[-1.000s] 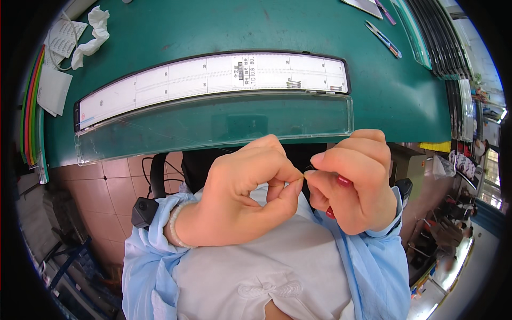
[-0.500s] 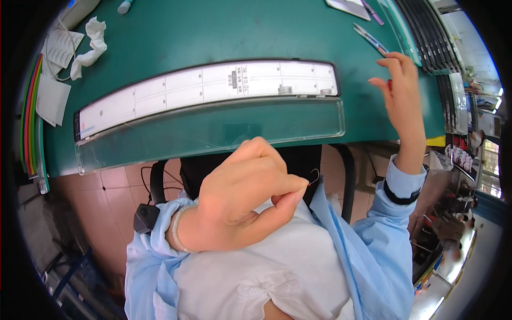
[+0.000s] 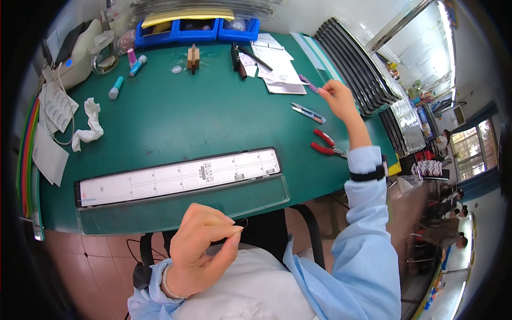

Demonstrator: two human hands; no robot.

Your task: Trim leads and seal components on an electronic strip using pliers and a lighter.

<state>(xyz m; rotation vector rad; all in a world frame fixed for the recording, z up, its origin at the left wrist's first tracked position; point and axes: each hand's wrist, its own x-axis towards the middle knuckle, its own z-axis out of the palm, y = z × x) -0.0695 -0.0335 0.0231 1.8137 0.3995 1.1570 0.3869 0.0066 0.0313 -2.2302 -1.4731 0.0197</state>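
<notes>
My left hand (image 3: 205, 248) is in front of the table edge, thumb and forefinger pinched on a small thin hook (image 3: 246, 223) whose curve sticks out past the fingertips. Just beyond it lies a long narrow case (image 3: 181, 178) with a white lined insert, its clear lid (image 3: 186, 209) folded open toward me. My right hand (image 3: 338, 101) reaches to the far right, its thumb and forefinger closed at the near end of a purple pen (image 3: 308, 83). Red-handled pliers (image 3: 324, 143) lie beside my right forearm, and light-blue snips (image 3: 308, 112) rest left of that hand.
Stacked dark cases (image 3: 354, 66) line the table's right side. Papers (image 3: 280, 64), a wooden block (image 3: 193, 57) and blue bins (image 3: 197, 31) stand at the back. Glue sticks (image 3: 116, 87), crumpled tissue (image 3: 89, 125) and a corded device (image 3: 80, 56) are on the left.
My right hand has moved from beside the snips and pliers out to the purple pen. The view has tilted up, showing more of the table's back. The left hand still pinches the hook.
</notes>
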